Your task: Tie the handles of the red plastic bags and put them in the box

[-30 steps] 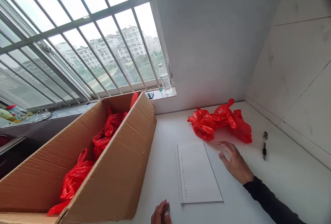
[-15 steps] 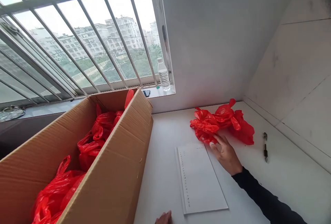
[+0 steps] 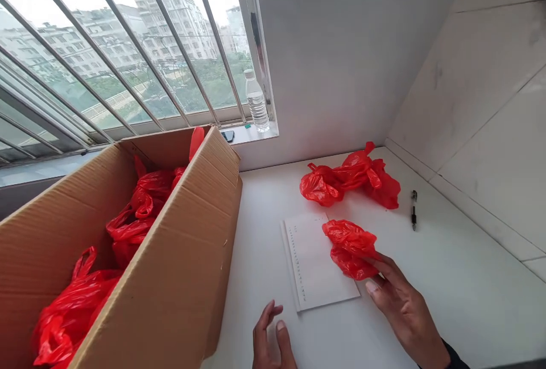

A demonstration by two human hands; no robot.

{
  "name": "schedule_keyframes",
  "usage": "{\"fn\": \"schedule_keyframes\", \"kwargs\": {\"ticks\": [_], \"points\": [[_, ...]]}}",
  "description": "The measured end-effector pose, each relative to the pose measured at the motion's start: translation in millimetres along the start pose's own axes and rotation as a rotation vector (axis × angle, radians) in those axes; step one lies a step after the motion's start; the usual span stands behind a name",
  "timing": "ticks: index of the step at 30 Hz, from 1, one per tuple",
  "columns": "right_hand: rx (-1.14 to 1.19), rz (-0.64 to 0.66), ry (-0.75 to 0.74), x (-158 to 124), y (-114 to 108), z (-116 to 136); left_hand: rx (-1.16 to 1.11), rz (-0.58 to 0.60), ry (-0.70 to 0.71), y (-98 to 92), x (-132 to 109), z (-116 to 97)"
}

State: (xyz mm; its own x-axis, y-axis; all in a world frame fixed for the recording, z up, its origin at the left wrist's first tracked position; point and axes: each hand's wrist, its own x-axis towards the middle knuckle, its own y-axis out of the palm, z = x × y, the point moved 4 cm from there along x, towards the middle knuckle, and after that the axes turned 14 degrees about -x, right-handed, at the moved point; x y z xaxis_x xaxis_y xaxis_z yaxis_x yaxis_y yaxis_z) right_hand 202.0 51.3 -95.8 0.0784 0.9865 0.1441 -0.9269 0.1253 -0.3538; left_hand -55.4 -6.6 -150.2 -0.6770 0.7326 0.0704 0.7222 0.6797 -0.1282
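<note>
A crumpled red plastic bag point(image 3: 352, 248) hangs from the fingers of my right hand point(image 3: 403, 295), above the right part of a white notepad point(image 3: 315, 278). The thumb and fingers close on one end of the bag. My left hand point(image 3: 273, 338) is at the bottom of the view, thumb and fingers apart, holding nothing; it is between the cardboard box and the notepad. More red plastic bags point(image 3: 350, 178) lie bunched on the white table point(image 3: 260, 232) near the wall.
A long open cardboard box point(image 3: 183, 249) stands at the left with several tied red bags point(image 3: 77, 306) inside. A black pen point(image 3: 413, 211) lies at the right. On the windowsill are a water bottle point(image 3: 256, 104) and a phone point(image 3: 228, 136), beside a barred window.
My right hand has drawn one red bag away from the pile and toward me, over the notepad. My left hand has come further into view. The camera view has shifted slightly.
</note>
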Motion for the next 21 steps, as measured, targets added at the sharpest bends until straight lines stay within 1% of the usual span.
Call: {"fn": "schedule_keyframes", "kwargs": {"ticks": [2,4,5,7,8,9,11,13,14,16,18,19,21], "points": [[-0.039,0.054,-0.009,-21,3,1,-0.068,0.146,-0.049,10.3,-4,-26],[-0.162,0.139,-0.034,-40,7,4,-0.103,0.352,-0.065,24.6,-9,-49],[-0.238,0.202,-0.049,-49,11,6,-0.111,0.464,-0.068,32.2,-12,-58],[-0.366,0.332,-0.092,-62,18,13,-0.111,0.653,-0.072,45.9,-18,-69],[-0.406,0.383,-0.120,-67,20,17,-0.110,0.709,-0.073,51.1,-20,-72],[-0.430,0.418,-0.144,-69,20,22,-0.108,0.733,-0.073,55.0,-21,-73],[-0.436,0.413,-0.178,-67,15,31,-0.099,0.720,-0.068,59.5,-18,-70],[-0.401,0.348,-0.182,-57,3,37,-0.089,0.680,-0.045,60.8,-13,-67],[-0.384,0.294,-0.175,-50,-4,38,-0.086,0.672,-0.027,61.0,-11,-66],[-0.393,0.170,-0.170,-33,-19,37,-0.090,0.684,0.010,61.3,-10,-67],[-0.467,0.082,-0.208,-14,-28,35,-0.105,0.717,0.036,61.9,-11,-70],[-0.514,0.071,-0.252,-5,-29,34,-0.111,0.733,0.047,62.4,-13,-73],[-0.596,0.106,-0.353,9,-25,33,-0.116,0.757,0.075,63.6,-16,-78]]}}
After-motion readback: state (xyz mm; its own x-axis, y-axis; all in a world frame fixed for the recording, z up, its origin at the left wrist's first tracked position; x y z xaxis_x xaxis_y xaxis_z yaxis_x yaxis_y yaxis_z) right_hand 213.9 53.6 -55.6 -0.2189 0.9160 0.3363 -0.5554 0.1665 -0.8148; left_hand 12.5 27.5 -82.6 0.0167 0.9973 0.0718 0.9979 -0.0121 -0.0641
